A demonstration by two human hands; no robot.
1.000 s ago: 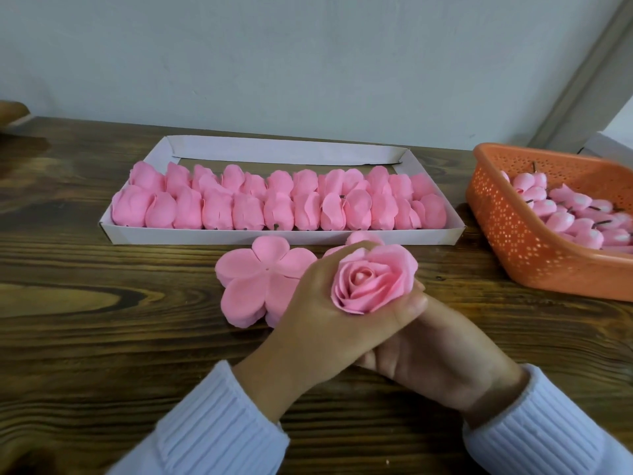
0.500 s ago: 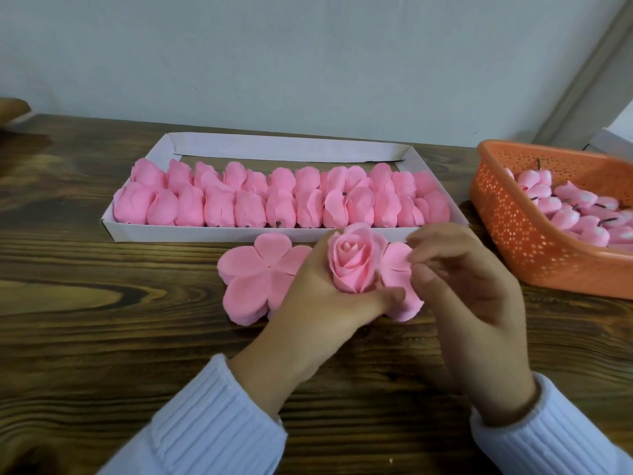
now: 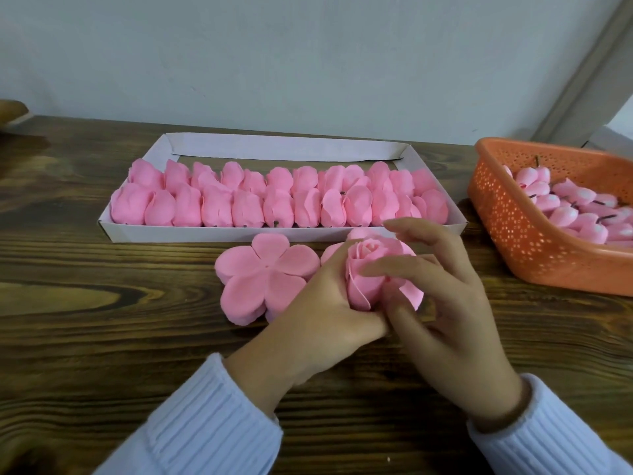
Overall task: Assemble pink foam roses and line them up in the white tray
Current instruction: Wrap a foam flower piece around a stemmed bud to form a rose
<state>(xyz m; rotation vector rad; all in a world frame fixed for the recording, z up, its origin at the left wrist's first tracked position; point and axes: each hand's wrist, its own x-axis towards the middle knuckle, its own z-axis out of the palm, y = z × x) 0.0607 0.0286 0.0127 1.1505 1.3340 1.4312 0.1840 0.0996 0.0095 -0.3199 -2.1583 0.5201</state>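
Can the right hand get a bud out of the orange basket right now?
Probably yes: the orange basket is open-topped beside the right hand, with only bare table between. But its fingers are busy on the rose.

Rose (image 3: 363, 272) base is buried in the left hand's (image 3: 318, 323) grip, fingertips out of sight behind the bloom. Right hand (image 3: 445, 310) is motion-blurred, so can't tell whether it pinches a petal or only touches. Flat petal piece (image 3: 411, 293) behind the rose is mostly covered. Orange basket (image 3: 507, 241) is cut by the right edge. Brown object (image 3: 12, 109) is clipped at the left edge, unidentifiable. Sleeves (image 3: 212, 416) run off the bottom. Back-row roses (image 3: 281, 174) are half hidden by the front row.
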